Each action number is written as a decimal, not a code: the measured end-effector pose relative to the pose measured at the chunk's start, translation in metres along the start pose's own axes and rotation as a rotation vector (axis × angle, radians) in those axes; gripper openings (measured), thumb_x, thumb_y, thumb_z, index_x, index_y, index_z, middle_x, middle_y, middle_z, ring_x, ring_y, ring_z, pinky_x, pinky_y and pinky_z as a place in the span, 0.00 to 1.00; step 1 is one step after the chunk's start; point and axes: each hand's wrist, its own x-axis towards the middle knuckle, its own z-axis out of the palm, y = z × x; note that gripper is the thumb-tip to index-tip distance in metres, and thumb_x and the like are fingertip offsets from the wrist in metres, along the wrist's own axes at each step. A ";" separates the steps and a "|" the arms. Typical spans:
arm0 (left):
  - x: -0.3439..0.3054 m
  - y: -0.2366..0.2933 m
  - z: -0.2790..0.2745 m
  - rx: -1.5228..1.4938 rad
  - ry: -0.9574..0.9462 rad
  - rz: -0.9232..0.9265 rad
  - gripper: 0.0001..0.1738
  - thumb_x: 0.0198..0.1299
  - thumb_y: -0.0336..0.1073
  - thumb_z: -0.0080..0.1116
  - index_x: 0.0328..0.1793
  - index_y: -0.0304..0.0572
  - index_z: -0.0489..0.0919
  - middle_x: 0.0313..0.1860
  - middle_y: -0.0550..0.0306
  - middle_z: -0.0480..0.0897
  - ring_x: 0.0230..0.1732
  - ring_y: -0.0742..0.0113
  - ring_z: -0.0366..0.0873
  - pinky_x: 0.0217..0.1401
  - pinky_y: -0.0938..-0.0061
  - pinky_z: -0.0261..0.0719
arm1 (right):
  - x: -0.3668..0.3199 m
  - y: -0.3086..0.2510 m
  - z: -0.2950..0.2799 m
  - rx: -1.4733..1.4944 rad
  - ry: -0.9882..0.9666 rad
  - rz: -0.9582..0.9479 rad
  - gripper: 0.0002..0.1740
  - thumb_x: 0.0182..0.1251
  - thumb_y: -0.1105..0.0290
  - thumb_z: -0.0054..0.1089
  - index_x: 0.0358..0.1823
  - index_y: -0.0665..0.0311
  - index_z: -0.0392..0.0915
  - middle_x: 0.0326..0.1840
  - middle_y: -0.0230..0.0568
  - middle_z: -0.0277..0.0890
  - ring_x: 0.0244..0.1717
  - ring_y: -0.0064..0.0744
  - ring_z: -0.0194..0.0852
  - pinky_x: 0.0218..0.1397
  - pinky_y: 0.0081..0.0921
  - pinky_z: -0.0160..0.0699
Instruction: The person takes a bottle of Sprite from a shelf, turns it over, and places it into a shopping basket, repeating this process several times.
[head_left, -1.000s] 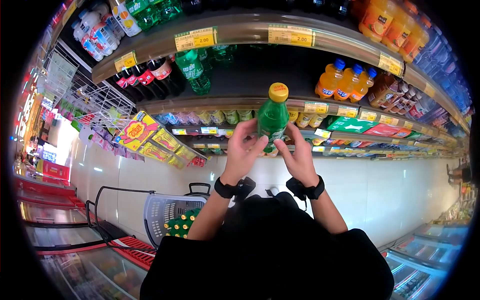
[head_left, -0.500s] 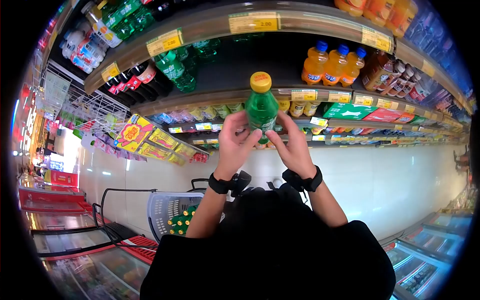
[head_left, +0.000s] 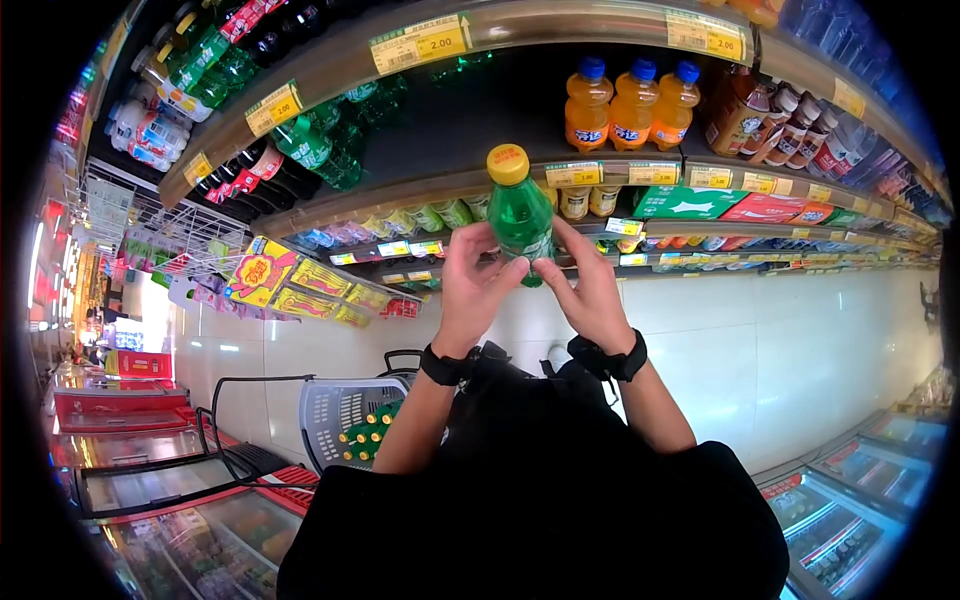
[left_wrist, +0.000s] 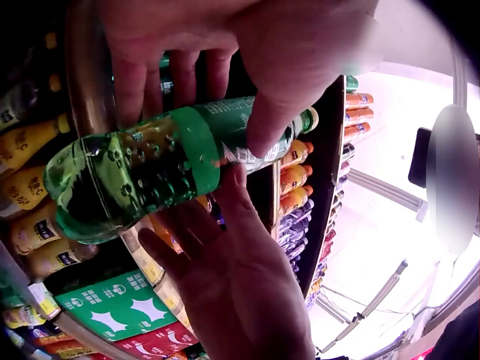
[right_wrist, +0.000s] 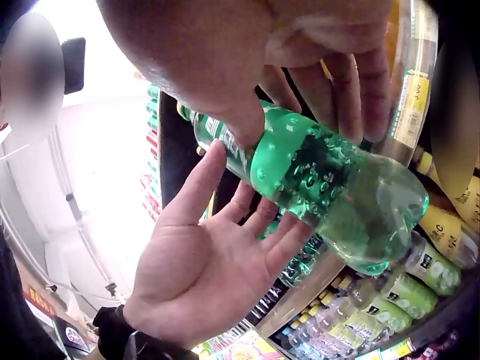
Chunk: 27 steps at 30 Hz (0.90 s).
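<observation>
A green plastic soda bottle with a yellow cap is held in front of the shelves, cap upward and tilted a little. My left hand grips one side of it, its thumb on the label. On the opposite side my right hand holds it too, its thumb close to the other thumb. In the left wrist view the bottle shows its clear green base, with the left fingers reaching behind it. The right wrist view shows liquid inside the bottle and the left palm beneath it.
Orange soda bottles, cola bottles and green bottles stand on the shelf ahead. A grey shopping basket at lower left holds several yellow-capped green bottles. A wire rack with yellow candy packs juts out at left; glass-topped freezers stand behind.
The head view has turned, so the shelf goods sit further left and the orange soda bottles are nearer the middle. Both hands keep hold of the bottle, which sits slightly further left in view.
</observation>
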 end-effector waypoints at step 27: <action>-0.094 0.028 -0.100 0.154 0.635 0.010 0.32 0.54 0.28 0.73 0.63 0.43 0.68 0.61 0.57 0.73 0.66 0.64 0.70 0.69 0.55 0.71 | 0.019 -0.025 0.136 0.270 -0.659 -0.049 0.31 0.71 0.67 0.59 0.72 0.68 0.62 0.66 0.53 0.71 0.59 0.38 0.77 0.58 0.32 0.77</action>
